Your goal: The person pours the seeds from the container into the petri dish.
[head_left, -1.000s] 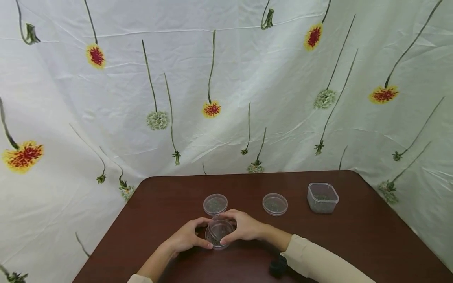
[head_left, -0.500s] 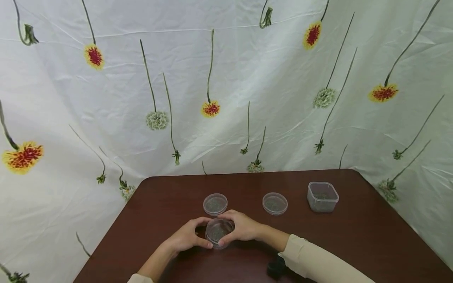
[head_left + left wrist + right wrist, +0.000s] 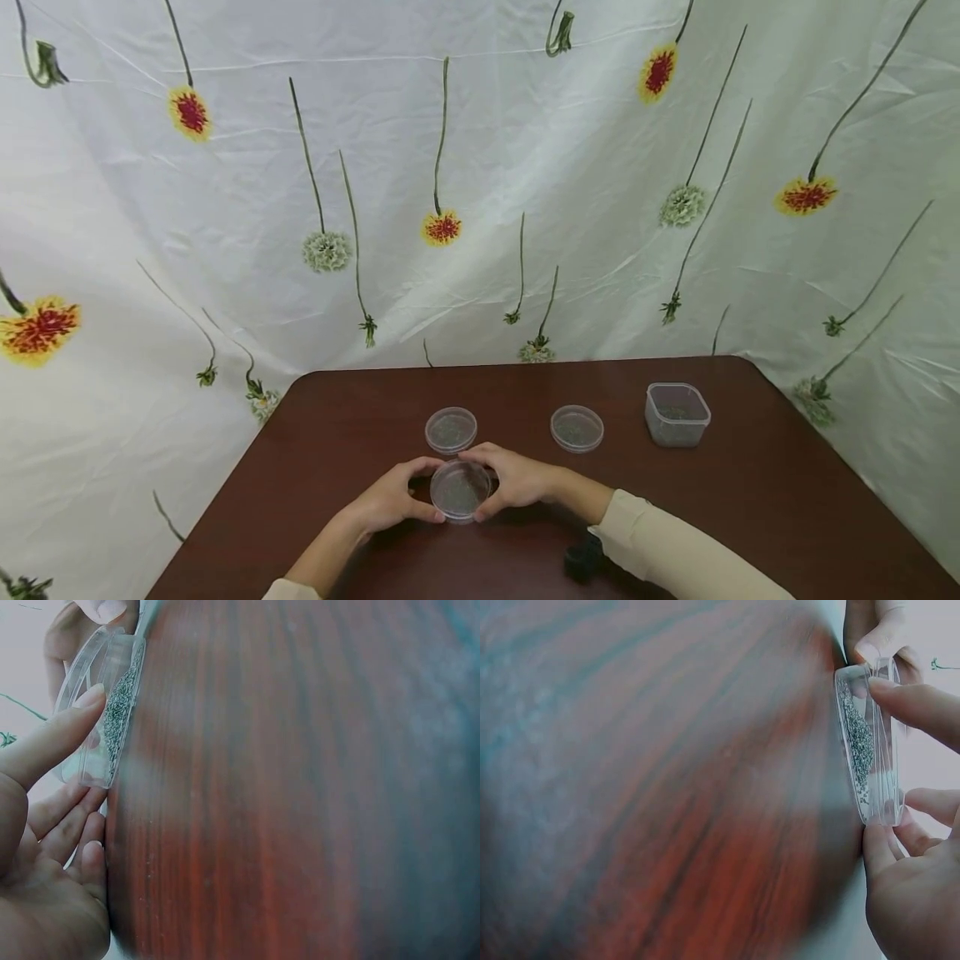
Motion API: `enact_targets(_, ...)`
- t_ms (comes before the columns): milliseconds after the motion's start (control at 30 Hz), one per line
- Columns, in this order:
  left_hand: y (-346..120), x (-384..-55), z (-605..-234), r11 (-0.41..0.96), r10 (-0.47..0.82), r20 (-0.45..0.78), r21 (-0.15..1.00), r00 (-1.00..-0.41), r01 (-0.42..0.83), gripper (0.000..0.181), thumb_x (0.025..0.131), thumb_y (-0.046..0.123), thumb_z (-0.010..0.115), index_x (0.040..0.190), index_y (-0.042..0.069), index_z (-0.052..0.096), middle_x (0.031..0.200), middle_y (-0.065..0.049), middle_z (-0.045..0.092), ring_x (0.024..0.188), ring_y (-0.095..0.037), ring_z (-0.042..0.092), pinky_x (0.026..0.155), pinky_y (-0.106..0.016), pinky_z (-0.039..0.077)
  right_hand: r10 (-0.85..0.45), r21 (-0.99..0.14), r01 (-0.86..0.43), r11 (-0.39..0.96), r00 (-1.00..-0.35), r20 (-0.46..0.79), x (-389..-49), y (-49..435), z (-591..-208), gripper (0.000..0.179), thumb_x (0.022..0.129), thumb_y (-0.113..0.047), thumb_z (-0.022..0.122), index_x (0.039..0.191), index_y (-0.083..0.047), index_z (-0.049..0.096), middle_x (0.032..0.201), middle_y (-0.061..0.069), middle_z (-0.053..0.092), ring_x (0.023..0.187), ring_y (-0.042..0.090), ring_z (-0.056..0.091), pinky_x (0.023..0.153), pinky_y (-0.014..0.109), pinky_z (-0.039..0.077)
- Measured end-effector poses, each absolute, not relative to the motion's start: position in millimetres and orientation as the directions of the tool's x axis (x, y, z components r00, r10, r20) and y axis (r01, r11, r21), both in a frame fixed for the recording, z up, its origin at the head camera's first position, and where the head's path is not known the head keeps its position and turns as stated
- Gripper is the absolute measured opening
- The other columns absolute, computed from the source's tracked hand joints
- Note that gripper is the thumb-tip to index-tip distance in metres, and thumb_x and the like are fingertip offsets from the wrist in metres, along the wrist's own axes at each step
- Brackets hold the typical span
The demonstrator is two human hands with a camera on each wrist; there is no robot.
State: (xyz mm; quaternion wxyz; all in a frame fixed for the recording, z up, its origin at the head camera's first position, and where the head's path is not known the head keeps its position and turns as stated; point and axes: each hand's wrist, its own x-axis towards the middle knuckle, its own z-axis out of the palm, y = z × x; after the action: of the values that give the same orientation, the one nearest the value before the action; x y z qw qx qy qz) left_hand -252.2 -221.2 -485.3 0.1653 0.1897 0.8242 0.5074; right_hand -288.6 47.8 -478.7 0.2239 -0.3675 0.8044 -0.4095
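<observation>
A clear petri dish stands on the dark wooden table between both hands. Small dark grains lie in its base, as the right wrist view shows. Its clear lid sits over the base, slightly tilted in the left wrist view. My left hand holds the dish from the left, thumb in front and fingers behind. From the right, my right hand pinches the lid's edge between thumb and fingers.
Just behind the hands stands another petri dish with grains, and a third petri dish is farther right. A clear square tub with grains stands at the back right. A small black object is by the right sleeve.
The lid, held tilted above the dish a second ago, has come down over the base. My right thumb has shifted slightly along the rim; the left hand keeps its hold.
</observation>
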Motion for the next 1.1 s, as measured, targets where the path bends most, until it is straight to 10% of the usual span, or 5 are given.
enact_targets(1100, -217, -255, -481, 0.382, 0.542, -0.074, 0.909, -0.837, 0.167, 0.084, 0.075, 0.009, 0.094, 0.146, -0.001, 0.051, 0.144, -0.014, 0.054, 0.138, -0.040, 0.042, 0.111, -0.069, 0.029, -0.785, -0.868, -0.390, 0.307, -0.619, 0.000, -291, 69, -473, 0.088, 0.085, -0.010, 0.086, 0.158, -0.001, 0.036, 0.147, 0.011, 0.047, 0.135, 0.024, 0.048, 0.111, 0.032, 0.040)
